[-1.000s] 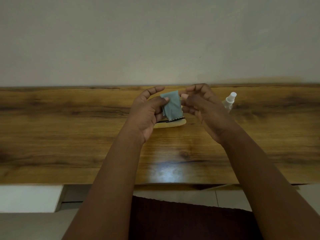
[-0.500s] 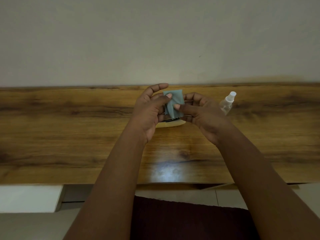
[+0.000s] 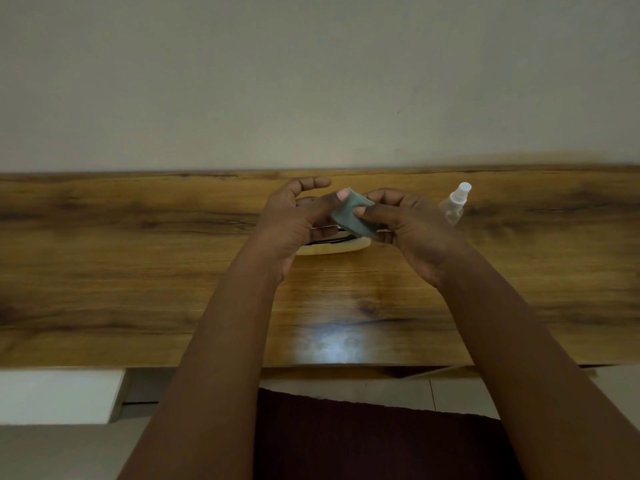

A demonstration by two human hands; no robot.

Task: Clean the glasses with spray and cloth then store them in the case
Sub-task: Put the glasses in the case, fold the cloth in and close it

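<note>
cloth (image 3: 351, 216): small, grey-blue, folded | left hand (image 3: 298, 220) and right hand (image 3: 412, 230) are pinching it between thumbs and fingers | it is hanging just above the pale case (image 3: 332, 247) on the table (image 3: 138, 271)

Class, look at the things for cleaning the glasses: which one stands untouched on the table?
The spray bottle. It stands upright on the wooden table, right of the hands, touched by neither. The grey-green cloth is pinched between the left hand and right hand.
</note>
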